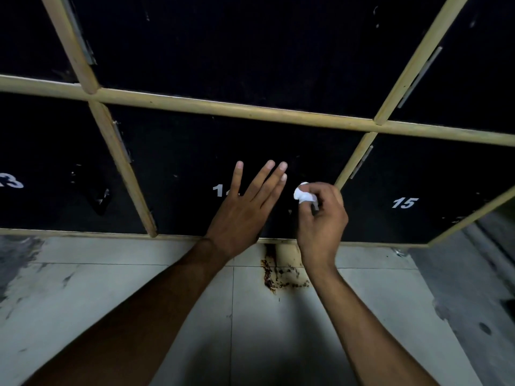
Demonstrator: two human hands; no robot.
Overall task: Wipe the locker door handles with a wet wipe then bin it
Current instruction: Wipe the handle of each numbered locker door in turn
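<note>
A crumpled white wet wipe point(303, 194) is pinched in the fingertips of my right hand point(320, 221), held against the right side of the black locker door point(195, 168) numbered 14. My left hand point(245, 207) lies flat on that same door with straight, spread fingers, covering part of the white number. The door's handle is hidden behind my right hand and the wipe, so I cannot make it out.
Black locker doors in a tan wooden frame point(237, 108) fill the upper view; door 15 point(405, 203) is to the right, door 13 point(11, 181) to the left. Metal hinges point(361, 161) line the uprights. Below is a pale tiled floor point(111, 296) with a rust stain point(276, 274).
</note>
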